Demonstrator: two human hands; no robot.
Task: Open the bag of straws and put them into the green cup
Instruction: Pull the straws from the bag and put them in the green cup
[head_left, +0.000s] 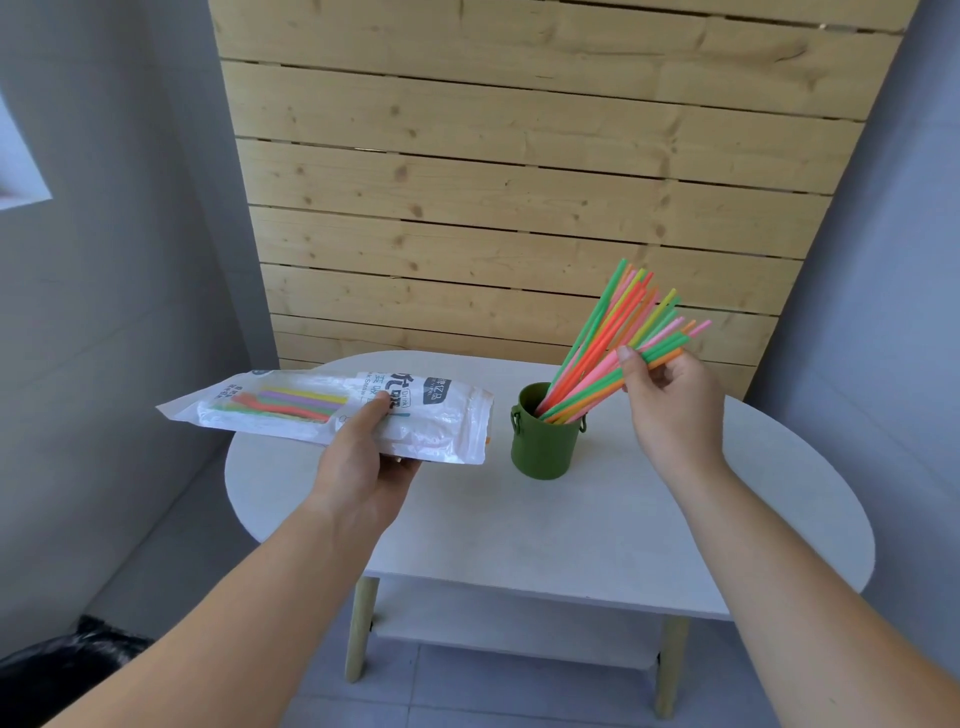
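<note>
Left hand (363, 467) grips bag (457, 415) from below, thumb on top, above table (571, 530). Right hand (670, 405) pinches fanned straws (613, 338) between thumb and curled fingers; lower ends sit inside cup (543, 447). Best: loosen pinch gradually so straws slide down without tipping cup. Bag shows coloured strips; straws or print, cannot tell.

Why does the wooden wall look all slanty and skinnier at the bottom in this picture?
Head view: the wide-angle lens bends things, so the wooden panel narrows downward; head view, the light is soft, with no glare on the white table; the straws and the bag look sharp, colours and print showing.
</note>
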